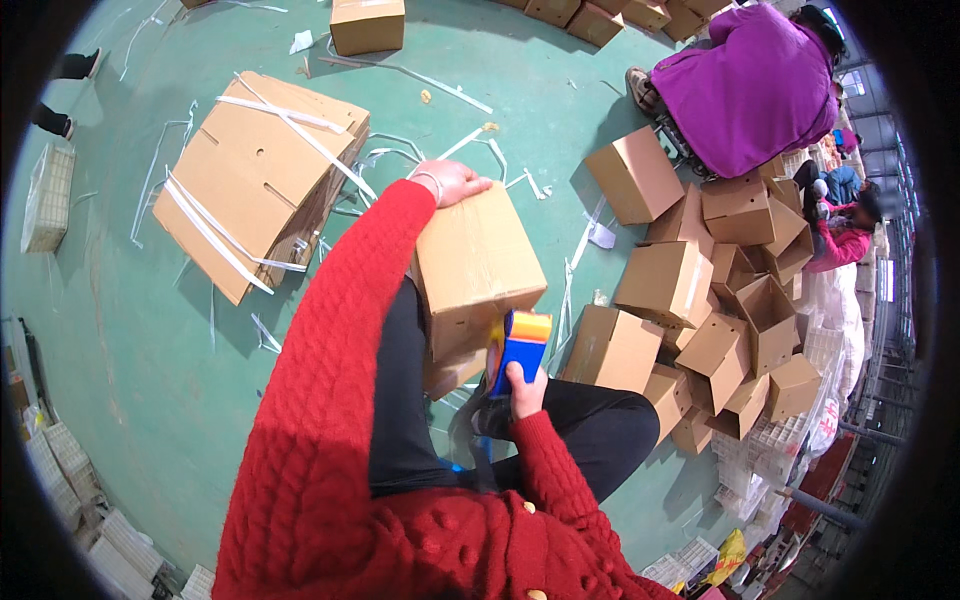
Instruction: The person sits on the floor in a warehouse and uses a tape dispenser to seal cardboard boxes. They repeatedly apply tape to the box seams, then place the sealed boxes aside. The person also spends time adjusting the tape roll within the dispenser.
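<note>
A closed cardboard box (480, 247) stands before me between my knees, with clear tape along the middle of its top. My left hand (452, 184) lies over the box's far edge and steadies it, fingers close together. In my right hand (527, 390) is a blue and orange packing tape dispenser (523, 351), held against the near side of the box. Whether its tape is stuck to that side is hard to tell. Beneath, another cardboard surface (454, 373) shows, partly hidden by the dispenser.
Flattened cartons (247, 172) bound with white straps lie left. Right is a heap of cardboard boxes (705, 300), many open, beside a crouching person in purple (750, 82). Loose strapping (566, 292) litters the green floor (165, 390). A single box (367, 26) stands ahead.
</note>
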